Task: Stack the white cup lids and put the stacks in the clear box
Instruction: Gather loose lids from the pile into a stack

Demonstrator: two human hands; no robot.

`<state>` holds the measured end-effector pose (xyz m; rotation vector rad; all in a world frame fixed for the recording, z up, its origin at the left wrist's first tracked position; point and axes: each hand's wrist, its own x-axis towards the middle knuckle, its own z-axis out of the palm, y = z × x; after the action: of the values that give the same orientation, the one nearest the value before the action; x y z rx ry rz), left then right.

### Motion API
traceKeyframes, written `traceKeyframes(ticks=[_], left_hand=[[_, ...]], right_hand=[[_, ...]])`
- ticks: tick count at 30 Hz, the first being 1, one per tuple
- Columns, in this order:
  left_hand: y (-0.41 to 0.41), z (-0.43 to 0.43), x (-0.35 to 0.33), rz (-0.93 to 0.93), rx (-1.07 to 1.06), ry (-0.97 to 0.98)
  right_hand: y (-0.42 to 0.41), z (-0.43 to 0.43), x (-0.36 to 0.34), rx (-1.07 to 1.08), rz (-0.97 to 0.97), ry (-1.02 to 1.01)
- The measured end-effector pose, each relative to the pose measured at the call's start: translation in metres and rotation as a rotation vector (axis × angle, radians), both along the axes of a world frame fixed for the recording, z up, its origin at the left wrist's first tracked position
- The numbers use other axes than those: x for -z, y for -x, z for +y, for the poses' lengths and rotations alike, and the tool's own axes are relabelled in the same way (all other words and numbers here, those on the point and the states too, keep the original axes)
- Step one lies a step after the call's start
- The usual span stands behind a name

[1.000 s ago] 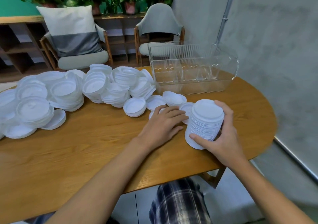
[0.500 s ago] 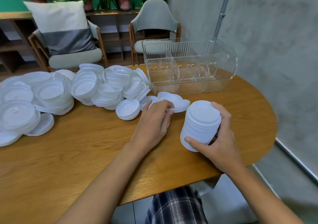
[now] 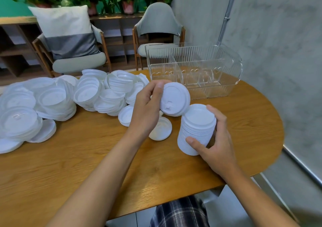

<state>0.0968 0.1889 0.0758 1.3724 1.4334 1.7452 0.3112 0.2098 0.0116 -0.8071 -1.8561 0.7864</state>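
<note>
Fingertips (image 3: 157, 90) of your left hand (image 3: 148, 111) pinch one white lid (image 3: 175, 98) by its rim. It's tilted, with its lower edge right at the top of the stack (image 3: 196, 127). Your right hand (image 3: 216, 139) curls round that stack, thumb low in front, fingers high behind, base down at the table (image 3: 244, 122). These lids look feather-light, thin and flexy, so take them by the rim and don't squeeze. That tall stack could shear sideways, so hold it top and bottom. The clear box (image 3: 193, 69) stands just behind, and loose lids (image 3: 69, 97) are heaped to your left.
</note>
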Motion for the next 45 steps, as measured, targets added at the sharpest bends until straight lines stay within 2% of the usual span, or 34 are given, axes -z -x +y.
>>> traceKeyframes(ticks=[9,14,17,21,24,29,34,41,45], left_hand=[[-0.026,0.024,-0.005,0.223,0.103,0.037],[-0.032,0.022,-0.002,0.253,0.075,-0.054],[-0.029,0.013,-0.003,0.373,0.093,-0.113],[-0.021,0.005,-0.003,0.56,0.155,-0.051],[-0.017,0.005,-0.005,0.549,0.23,-0.022],[-0.007,0.001,-0.01,0.43,0.41,0.016],[-0.004,-0.004,-0.009,0.374,0.497,0.064],[-0.021,-0.004,-0.003,0.363,0.383,0.076],[-0.017,-0.003,-0.002,0.341,0.399,0.072]], right_hand=[[0.014,-0.005,0.002,0.022,0.147,0.012],[0.016,-0.003,0.005,0.031,0.148,-0.012],[0.017,-0.001,0.005,0.037,0.104,-0.053],[0.017,-0.001,0.006,0.043,0.103,-0.038],[0.017,-0.002,0.008,0.042,0.099,-0.04],[0.016,-0.002,0.008,0.047,0.096,-0.038],[0.017,-0.002,0.007,0.039,0.109,-0.03],[0.019,-0.002,0.007,0.04,0.122,-0.049],[0.018,-0.001,0.007,0.04,0.12,-0.032]])
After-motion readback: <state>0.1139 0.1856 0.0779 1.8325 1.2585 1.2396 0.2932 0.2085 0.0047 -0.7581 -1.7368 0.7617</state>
